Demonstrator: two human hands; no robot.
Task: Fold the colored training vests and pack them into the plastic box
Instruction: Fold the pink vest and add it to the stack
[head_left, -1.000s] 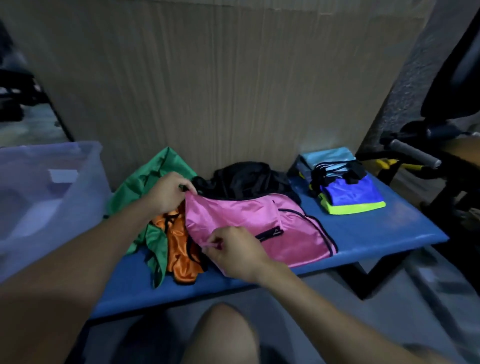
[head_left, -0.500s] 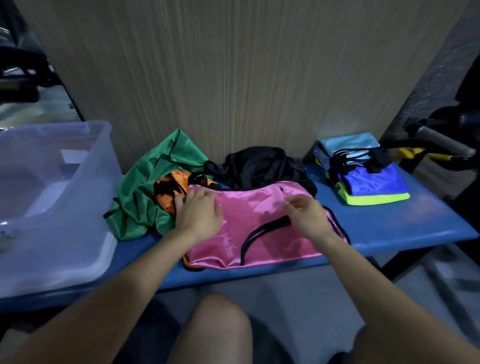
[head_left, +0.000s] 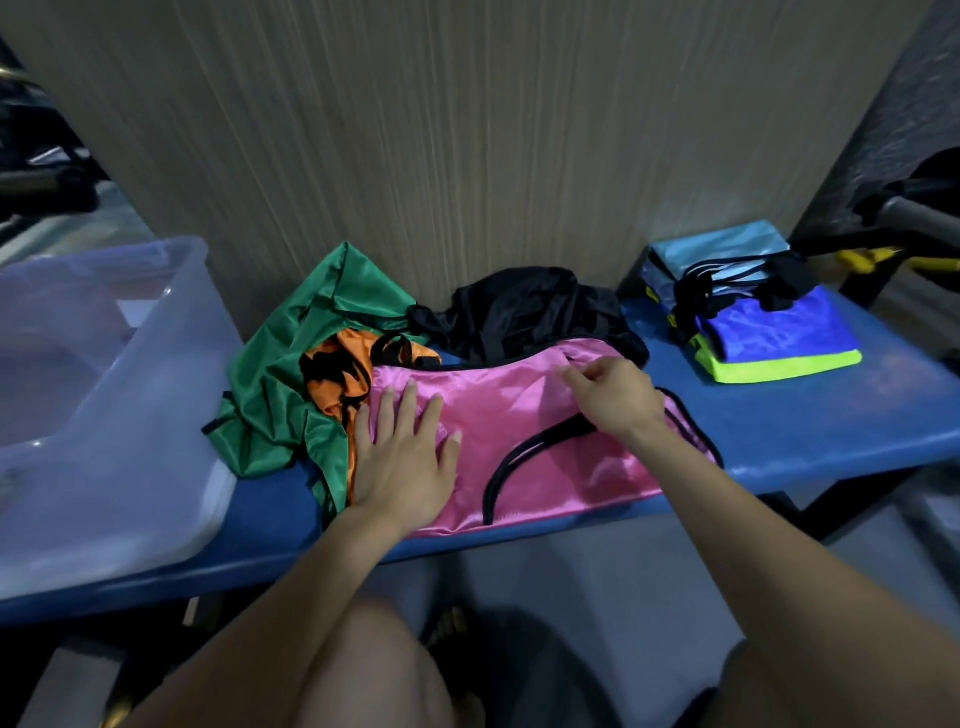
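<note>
Left hand (head_left: 402, 457) is now flat, fingers straight, pressing the pink vest (head_left: 524, 447), while the right hand (head_left: 615, 397) pinches its far edge. A second ago it was held bunched up; now it's spread out, so the fold looks underway. Vest lies along the blue bench's (head_left: 810, 431) front edge, long axis left-right, far from the plastic box (head_left: 171, 332) at the left end.

Two bare forearms, no sleeves in view, left hand (head_left: 402, 462) and right hand (head_left: 615, 397) ungloved, no rings, watch or wristbands, short unpainted nails, bare knee near centre, dark sandal-like footwear below, blurred
</note>
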